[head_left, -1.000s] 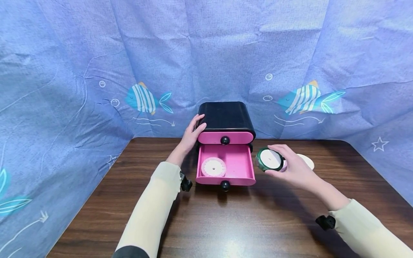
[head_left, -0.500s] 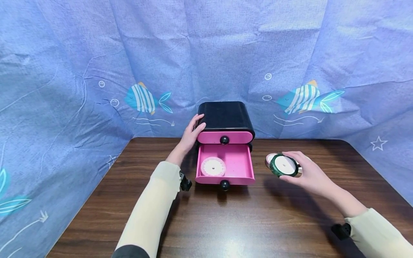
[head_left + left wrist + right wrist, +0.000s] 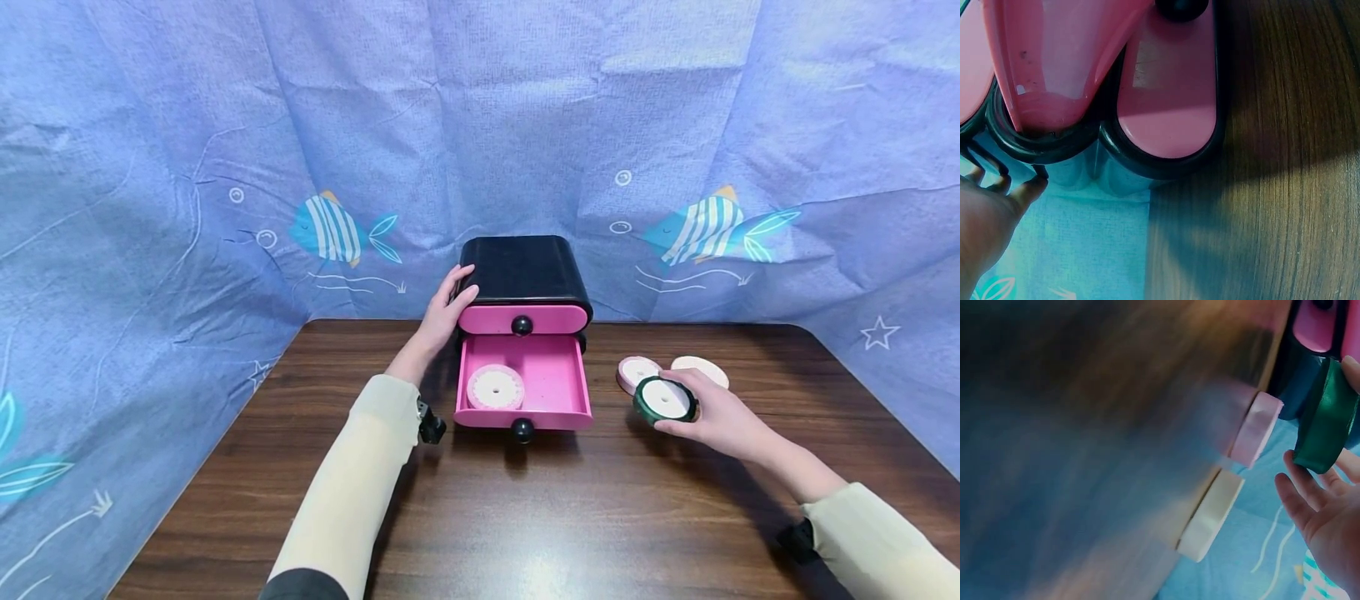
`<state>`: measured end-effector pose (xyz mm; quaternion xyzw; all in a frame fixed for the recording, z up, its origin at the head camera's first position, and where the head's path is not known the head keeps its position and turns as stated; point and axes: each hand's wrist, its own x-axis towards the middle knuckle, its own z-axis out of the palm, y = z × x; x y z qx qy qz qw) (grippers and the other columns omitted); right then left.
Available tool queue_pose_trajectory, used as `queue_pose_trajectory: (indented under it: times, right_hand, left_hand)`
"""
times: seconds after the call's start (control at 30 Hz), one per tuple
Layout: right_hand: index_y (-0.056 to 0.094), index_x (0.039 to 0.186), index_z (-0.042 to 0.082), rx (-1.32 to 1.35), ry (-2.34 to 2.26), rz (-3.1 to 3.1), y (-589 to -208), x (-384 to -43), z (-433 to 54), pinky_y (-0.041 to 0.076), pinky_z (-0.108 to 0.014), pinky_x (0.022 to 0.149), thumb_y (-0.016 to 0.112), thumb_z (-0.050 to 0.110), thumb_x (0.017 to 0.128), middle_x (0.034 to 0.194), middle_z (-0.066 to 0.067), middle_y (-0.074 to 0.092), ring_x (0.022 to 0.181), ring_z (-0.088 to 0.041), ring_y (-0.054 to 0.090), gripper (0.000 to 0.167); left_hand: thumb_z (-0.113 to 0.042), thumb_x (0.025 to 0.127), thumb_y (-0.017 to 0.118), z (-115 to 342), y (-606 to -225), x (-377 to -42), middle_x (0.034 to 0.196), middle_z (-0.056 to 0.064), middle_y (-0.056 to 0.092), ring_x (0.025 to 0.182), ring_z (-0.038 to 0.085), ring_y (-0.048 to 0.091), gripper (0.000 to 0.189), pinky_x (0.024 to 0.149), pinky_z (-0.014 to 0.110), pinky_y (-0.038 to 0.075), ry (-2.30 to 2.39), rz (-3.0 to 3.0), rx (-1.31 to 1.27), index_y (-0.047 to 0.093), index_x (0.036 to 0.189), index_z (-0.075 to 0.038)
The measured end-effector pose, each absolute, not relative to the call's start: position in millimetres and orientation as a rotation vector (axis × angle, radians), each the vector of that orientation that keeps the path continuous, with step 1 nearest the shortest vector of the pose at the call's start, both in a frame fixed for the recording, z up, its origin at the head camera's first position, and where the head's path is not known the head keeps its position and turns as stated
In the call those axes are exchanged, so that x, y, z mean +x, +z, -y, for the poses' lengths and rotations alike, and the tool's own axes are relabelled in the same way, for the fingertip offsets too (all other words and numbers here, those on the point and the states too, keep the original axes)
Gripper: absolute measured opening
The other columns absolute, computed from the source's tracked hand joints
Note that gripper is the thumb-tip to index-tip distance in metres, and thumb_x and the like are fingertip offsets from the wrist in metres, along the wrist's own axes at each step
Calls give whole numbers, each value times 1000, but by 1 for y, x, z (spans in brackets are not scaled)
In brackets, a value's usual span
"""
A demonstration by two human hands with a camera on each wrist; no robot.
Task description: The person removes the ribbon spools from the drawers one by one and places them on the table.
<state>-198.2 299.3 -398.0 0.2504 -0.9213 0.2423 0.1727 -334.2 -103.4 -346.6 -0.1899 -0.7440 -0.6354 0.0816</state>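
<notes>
My right hand (image 3: 716, 414) holds a spool of green ribbon (image 3: 666, 400) by its rim, between thumb and fingers. In the right wrist view the green ribbon spool (image 3: 1327, 422) appears raised off the table. Just behind it in the head view, a pink ribbon spool (image 3: 637, 372) and a cream ribbon spool (image 3: 701, 369) lie on the table. My left hand (image 3: 441, 318) rests against the left side of a black drawer cabinet (image 3: 525, 267), fingers relaxed on its edge. Its pink middle drawer (image 3: 553, 375) is pulled out, with a pale pink ribbon spool (image 3: 496, 388) inside at the left.
Above the pulled-out drawer, the upper drawer (image 3: 487, 320) is closed. The lowest drawer (image 3: 1172, 94) shows closed in the left wrist view. Each drawer seen from the front has a black round knob (image 3: 522, 431). A blue fish-print cloth (image 3: 525, 125) hangs behind the brown wooden table (image 3: 360, 358).
My right hand has moved right, away from the drawer, then lower with the green ribbon spool. The pink and cream spools behind it have come into fuller view. My left hand stays put.
</notes>
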Motion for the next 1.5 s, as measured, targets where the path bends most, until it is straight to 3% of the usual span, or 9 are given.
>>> queue_pose_trajectory:
  times: [0.43, 0.77, 1.1, 1.3, 1.5]
  right_hand:
    - [60, 121, 1, 728, 650, 2766, -405, -199, -302, 45, -42, 82, 87, 34, 71, 111, -11, 61, 101, -27, 58, 67]
    - [59, 122, -1, 820, 634, 2788, -406, -201, -301, 45, -46, 85, 87, 30, 70, 116, -15, 61, 105, -30, 57, 66]
    - [57, 123, -4, 826, 673, 2837, -405, -203, -298, 44, -49, 88, 87, 30, 71, 118, -18, 59, 108, -33, 56, 69]
    - [58, 123, -3, 817, 681, 2840, -404, -203, -299, 44, -46, 86, 86, 32, 72, 116, -15, 60, 105, -31, 57, 68]
    - [55, 127, -4, 737, 755, 2860, -393, -200, -300, 47, -52, 85, 84, 32, 75, 119, -20, 59, 107, -38, 59, 69]
  left_hand:
    - [-15, 99, 52, 105, -331, -321, 160, 16, 12, 146, 24, 16, 51, 115, 33, 17, -1990, 2225, -583, 38, 147, 0]
    - [-14, 100, 51, 102, -316, -302, 159, 19, 13, 145, 25, 17, 51, 115, 32, 18, -1960, 2261, -571, 37, 146, 2]
    - [-17, 100, 53, 105, -336, -323, 160, 13, 15, 145, 21, 17, 50, 115, 31, 17, -1978, 2223, -575, 40, 147, -4]
    - [-14, 100, 51, 104, -320, -306, 159, 19, 13, 146, 26, 16, 51, 115, 32, 18, -1974, 2248, -588, 38, 146, 3]
    - [-13, 100, 51, 104, -318, -304, 159, 20, 13, 145, 26, 17, 50, 114, 31, 18, -1970, 2242, -584, 38, 146, 3]
